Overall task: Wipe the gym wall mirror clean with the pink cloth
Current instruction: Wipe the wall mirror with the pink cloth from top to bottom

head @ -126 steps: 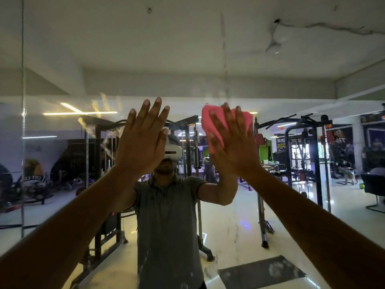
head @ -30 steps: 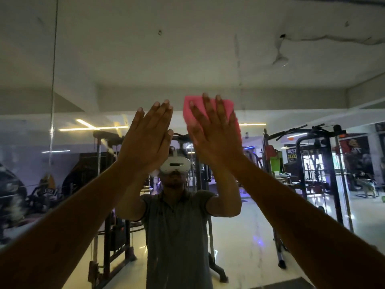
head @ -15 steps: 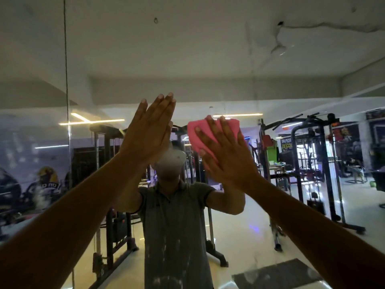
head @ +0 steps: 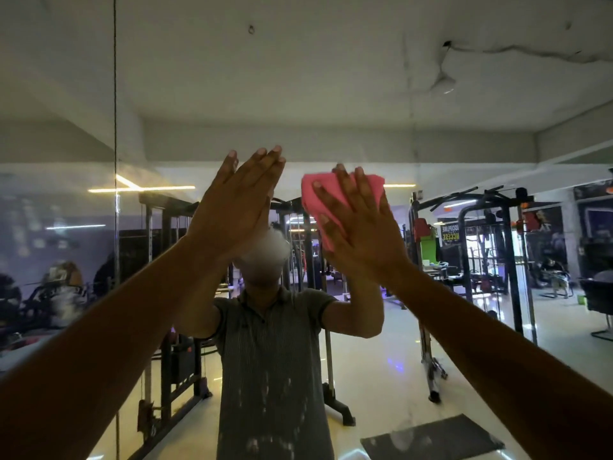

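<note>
Right hand presses the cloth flat on the mirror, fingers straight. Left hand, at its 9 o'clock, lies wide w/ nothing held.

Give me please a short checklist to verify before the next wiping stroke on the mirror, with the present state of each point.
1. Pink cloth flat under right hand: ok.
2. Right fingers spread over the cloth: ok.
3. Left hand flat against the mirror for support: ok.
4. Glass below already clean: not ok, white smears remain.
5. Cloth damp enough: cannot tell.
</note>
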{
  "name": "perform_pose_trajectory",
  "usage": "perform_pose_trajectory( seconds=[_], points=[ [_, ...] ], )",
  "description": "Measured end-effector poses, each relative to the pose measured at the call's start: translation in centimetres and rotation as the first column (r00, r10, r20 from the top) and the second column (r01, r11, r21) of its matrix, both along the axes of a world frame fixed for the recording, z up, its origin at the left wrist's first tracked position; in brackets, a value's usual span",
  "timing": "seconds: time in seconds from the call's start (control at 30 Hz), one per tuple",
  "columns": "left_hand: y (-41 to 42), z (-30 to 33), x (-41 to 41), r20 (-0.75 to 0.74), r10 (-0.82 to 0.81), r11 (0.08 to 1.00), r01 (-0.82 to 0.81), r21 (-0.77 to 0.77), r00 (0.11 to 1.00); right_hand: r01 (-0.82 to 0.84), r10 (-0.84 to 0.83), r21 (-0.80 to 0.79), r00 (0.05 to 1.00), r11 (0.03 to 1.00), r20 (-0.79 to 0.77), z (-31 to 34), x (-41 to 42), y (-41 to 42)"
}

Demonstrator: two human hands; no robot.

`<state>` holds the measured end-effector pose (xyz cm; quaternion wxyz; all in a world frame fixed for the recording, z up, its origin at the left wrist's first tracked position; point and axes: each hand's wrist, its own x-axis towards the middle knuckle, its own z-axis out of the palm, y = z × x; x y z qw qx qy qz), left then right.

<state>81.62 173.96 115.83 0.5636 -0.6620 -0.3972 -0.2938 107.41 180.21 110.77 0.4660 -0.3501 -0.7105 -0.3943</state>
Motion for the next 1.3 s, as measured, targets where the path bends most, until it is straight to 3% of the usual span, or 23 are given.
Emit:
perform_pose_trajectory(
  seconds=[0.1,0.23,0.4,0.53,0.67,0.77,0.9,0.97,1.07,1.17,1.3],
  points=[
    [0.2,0.0,-0.1,-0.004,0.013,1.0,-0.013,-0.003,1.0,0.039,-0.037,0.038,0.999,0.999,-0.038,0.8,-3.2,-0.4],
    [-0.3,0.1,0.2,0.007,-0.017,1.0,0.017,-0.004,1.0,0.011,-0.018,0.044,0.987,0.999,0.158,-2.7,-0.2,0.2],
    [-0.2,-0.2,0.8,0.026,-0.019,1.0,0.019,0.011,0.999,0.035,-0.034,0.049,0.999,0.998,-0.018,0.8,-2.6,-0.9],
    [-0.4,-0.5,2.0,0.103,-0.042,0.999,0.042,0.003,0.994,-0.025,0.02,0.036,0.99,0.999,0.141,-5.4,-0.3,-1.0],
    [0.7,-2.2,4.7,0.036,-0.004,1.0,0.004,-0.014,0.999,0.04,-0.043,-0.042,0.995,0.998,-0.086,-3.7,6.9,1.5],
    [1.6,-3.2,6.8,0.098,-0.027,0.999,0.029,-0.015,0.995,0.085,-0.091,-0.038,0.969,0.996,-0.231,-0.1,5.8,1.3],
    [2.1,-3.5,8.8,0.073,-0.033,0.999,0.034,-0.012,0.997,0.001,-0.002,-0.02,1.0,1.0,-0.03,-7.9,5.5,0.7],
    [2.3,-3.2,9.7,0.048,-0.012,1.0,0.012,-0.004,0.999,-0.021,0.02,-0.042,0.999,0.999,-0.025,-9.6,9.4,1.5],
    [2.5,-2.8,10.8,0.092,-0.006,1.0,0.006,-0.005,0.996,0.112,-0.114,-0.022,0.98,0.993,-0.164,-3.8,13.1,3.5],
    [2.9,-3.0,11.2,0.175,-0.036,0.999,0.04,-0.021,0.984,0.135,-0.143,-0.05,0.954,0.99,-0.262,1.9,10.3,2.6],
    [3.2,-3.5,11.3,0.203,-0.016,1.0,0.019,-0.013,0.979,0.004,-0.004,-0.01,0.999,1.0,-0.038,-3.9,8.2,1.9]
  ],
)
